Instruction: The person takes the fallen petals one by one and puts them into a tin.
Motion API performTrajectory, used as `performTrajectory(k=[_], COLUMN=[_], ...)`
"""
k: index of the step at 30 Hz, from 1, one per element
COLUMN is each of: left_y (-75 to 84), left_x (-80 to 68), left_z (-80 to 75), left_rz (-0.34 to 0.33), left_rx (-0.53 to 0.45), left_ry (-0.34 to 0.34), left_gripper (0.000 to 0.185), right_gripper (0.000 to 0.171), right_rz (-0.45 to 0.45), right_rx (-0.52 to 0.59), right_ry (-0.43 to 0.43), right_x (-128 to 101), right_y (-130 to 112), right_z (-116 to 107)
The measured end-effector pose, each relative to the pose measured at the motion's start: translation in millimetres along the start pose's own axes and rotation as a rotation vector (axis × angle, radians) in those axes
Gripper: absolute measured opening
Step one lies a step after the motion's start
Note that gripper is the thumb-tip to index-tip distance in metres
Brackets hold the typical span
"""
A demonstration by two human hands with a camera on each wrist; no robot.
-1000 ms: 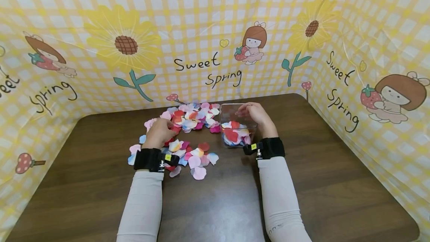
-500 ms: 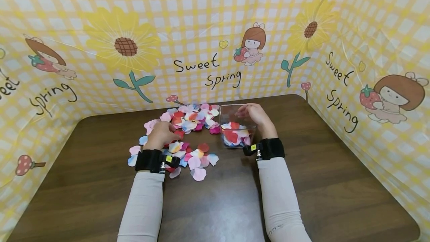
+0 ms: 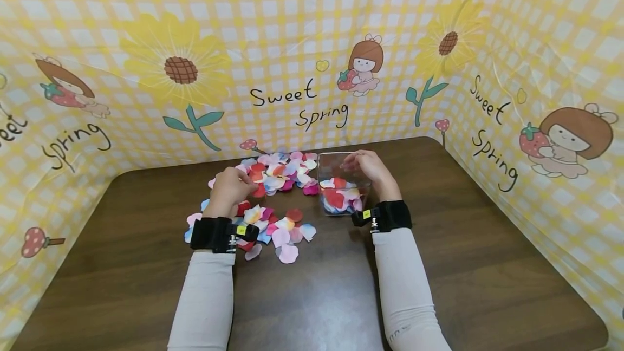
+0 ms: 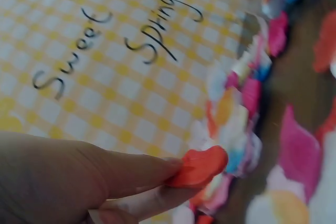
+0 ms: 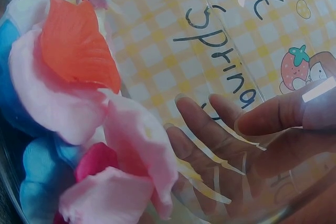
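Note:
A red artificial petal [image 4: 202,166] is pinched between the thumb and finger of my left hand [image 3: 229,191], above the far part of the table. Close by lies a heap of mixed petals [image 3: 278,172] in pink, white, blue and red. A nearer cluster of petals [image 3: 283,232] spreads to the right of my left wrist. The clear box [image 3: 341,164], to the right of the heap, has petals [image 5: 79,51] in its lower part. My right hand [image 3: 372,169] stays at the box's far right corner, fingers loosely bent and seen through clear plastic; exact contact is unclear.
The brown wooden table [image 3: 468,264] has rounded far corners. A yellow checked cloth [image 3: 273,58] with printed flowers and lettering encloses it at the back and sides. Several petals [image 3: 192,221] lie to the left of my left wrist.
My left hand went down among the petals, shifted slightly right, then drew back a little left with a red petal between its fingers. My right hand and the box stay almost still.

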State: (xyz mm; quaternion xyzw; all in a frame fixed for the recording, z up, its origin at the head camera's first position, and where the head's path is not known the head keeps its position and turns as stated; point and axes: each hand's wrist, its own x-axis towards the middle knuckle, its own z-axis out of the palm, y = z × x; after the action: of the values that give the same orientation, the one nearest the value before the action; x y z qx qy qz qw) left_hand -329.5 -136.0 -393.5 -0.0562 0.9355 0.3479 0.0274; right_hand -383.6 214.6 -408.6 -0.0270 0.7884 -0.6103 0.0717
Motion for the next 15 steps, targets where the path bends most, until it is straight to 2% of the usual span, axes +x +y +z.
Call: performTrajectory(k=[5, 11, 13, 15], left_y=[19.9, 52.0, 63.9, 76.4], left_x=[-7.7, -18.6, -22.9, -27.2], left_z=[-4.5, 4.8, 11.6, 19.8], left_rz=[0.068, 0.220, 0.285, 0.351], left_rx=[-0.053, -0.140, -0.198, -0.272], left_ry=[0.106, 0.242, 0.256, 0.233], left_gripper=[0.028, 0.025, 0.024, 0.023], right_gripper=[0.041, 0.041, 0.041, 0.041], right_rz=[-0.004, -0.006, -0.001, -0.002], right_rx=[-0.002, -0.003, -0.005, -0.007], right_ry=[0.008, 0.013, 0.011, 0.010], right_x=[-1, -1, -1, -1], right_y=[-1, -1, -1, -1], right_z=[1, 1, 1, 0])
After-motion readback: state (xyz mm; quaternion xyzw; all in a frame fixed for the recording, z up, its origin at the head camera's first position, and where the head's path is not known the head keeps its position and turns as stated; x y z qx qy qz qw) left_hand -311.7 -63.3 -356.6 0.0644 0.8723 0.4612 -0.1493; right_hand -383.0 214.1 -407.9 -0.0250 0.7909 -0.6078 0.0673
